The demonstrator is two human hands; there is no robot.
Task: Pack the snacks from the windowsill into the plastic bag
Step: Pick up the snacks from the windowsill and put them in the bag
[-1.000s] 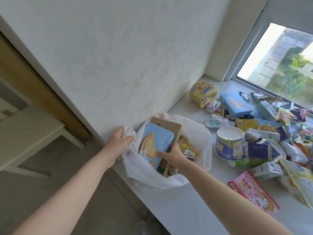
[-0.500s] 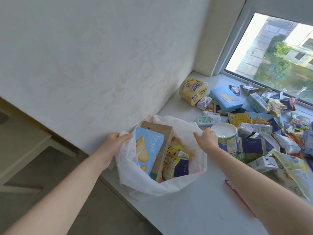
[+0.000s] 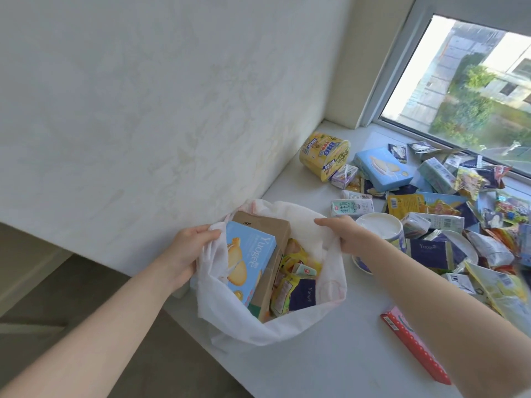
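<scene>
Hands are gripping opposite rims of plastic bag (image 3: 267, 328) at windowsill's (image 3: 330, 360) near-left edge: left hand (image 3: 184, 254) is clutching left rim, right hand (image 3: 347, 237) is pinching right rim, holding mouth open. Blue biscuit box (image 3: 250, 265) and brown box (image 3: 270, 239) are standing inside w/ small packets. Loose snacks (image 3: 431, 208) are lying toward far-right corner, by window (image 3: 471, 90); white tub (image 3: 379, 228) is sitting just beside right hand.

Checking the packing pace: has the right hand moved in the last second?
Yes. The right hand left the blue box and now grips the bag's far rim.
</scene>
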